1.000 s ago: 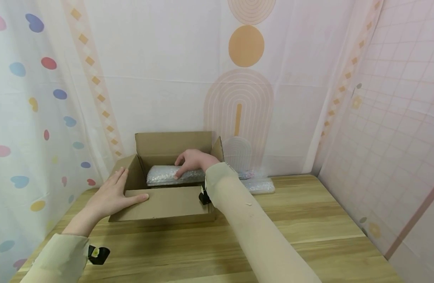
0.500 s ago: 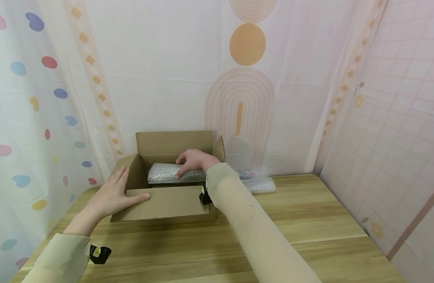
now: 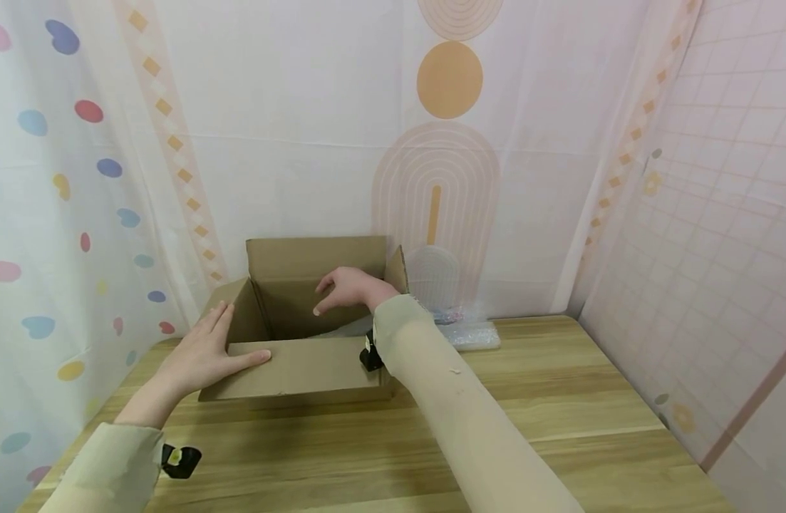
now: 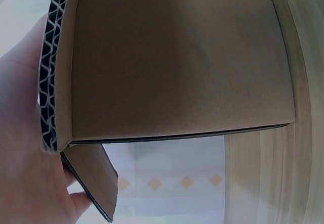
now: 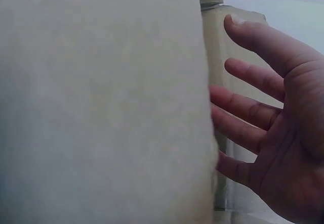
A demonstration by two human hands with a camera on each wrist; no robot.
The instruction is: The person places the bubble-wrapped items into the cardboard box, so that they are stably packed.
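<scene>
Both hands are at the cardboard box (image 3: 296,335). The left hand (image 3: 203,353) lies flat, fingers straight and spread, on the folded-out front flap (image 3: 296,370) at about 8 o'clock of the opening, the thumb along the flap's upper edge; pressed down like that, it seems to pin the flap open and keep the light box from sliding on the worktop (image 3: 559,399). The left wrist view shows the corrugated edge of the flap (image 4: 50,82) resting against the palm (image 4: 25,173).

The right hand (image 3: 348,288) hangs over the opening, toward the 2 o'clock corner, fingers loosely parted and pointing down into the box, holding nothing. The right wrist view confirms this: fingers (image 5: 253,107) fanned apart, palm bare, with a pale sleeve filling the left of that picture.

Low in the box, under the right hand, a sliver of bubble wrap (image 3: 344,331) shows just above the front wall; how it lies inside cannot be told. More bubble wrap (image 3: 472,335) lies on the worktop at 3 o'clock of the box, against the curtain.
</scene>
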